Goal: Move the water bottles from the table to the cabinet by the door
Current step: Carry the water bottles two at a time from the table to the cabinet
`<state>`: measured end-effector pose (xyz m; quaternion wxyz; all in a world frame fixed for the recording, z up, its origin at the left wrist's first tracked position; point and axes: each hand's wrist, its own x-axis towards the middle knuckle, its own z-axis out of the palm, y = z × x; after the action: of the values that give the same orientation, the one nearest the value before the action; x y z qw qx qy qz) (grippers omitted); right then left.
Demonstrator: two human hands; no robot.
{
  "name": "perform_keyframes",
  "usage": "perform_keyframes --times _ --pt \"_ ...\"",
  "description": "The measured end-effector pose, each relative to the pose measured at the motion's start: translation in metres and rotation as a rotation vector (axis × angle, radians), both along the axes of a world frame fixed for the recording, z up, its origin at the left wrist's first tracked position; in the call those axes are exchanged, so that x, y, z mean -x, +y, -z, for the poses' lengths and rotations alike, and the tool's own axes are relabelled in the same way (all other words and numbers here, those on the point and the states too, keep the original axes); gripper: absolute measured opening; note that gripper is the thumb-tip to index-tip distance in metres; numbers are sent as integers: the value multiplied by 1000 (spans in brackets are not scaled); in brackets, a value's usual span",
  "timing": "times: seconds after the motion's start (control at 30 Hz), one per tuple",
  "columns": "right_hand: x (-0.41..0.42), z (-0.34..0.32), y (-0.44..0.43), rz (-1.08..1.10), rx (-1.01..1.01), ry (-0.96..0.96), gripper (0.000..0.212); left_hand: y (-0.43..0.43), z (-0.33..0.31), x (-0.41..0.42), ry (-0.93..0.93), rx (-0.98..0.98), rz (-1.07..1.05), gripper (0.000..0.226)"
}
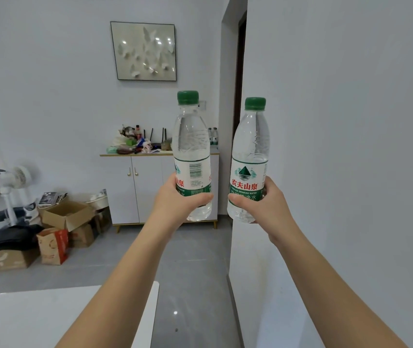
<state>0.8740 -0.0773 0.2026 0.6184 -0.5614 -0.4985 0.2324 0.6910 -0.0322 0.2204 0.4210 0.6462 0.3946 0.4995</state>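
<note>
I hold two clear water bottles with green caps upright in front of me. My left hand (175, 199) grips the lower part of the left bottle (191, 136). My right hand (267, 202) grips the lower part of the right bottle (250, 146). Across the room stands the white cabinet (145, 187) with gold handles, next to a dark doorway (240, 71). Two more bottles (213, 136) stand on its right end, partly hidden behind the left bottle. The white table (37, 317) shows at the bottom left under my left arm.
A white wall corner (326, 146) juts out close on the right. Cardboard boxes (64, 217), bags and a white fan (15, 182) crowd the floor left of the cabinet. Clutter and a router (135, 141) cover the cabinet top's left and middle. Grey floor (190, 259) leads to the cabinet.
</note>
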Motion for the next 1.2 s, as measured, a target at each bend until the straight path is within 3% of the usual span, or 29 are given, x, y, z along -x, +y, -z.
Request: perform_keyframes --times 1.2 --pt "-117 16 413 -39 -44 85 53 399 14 -126 -64 49 -107 53"
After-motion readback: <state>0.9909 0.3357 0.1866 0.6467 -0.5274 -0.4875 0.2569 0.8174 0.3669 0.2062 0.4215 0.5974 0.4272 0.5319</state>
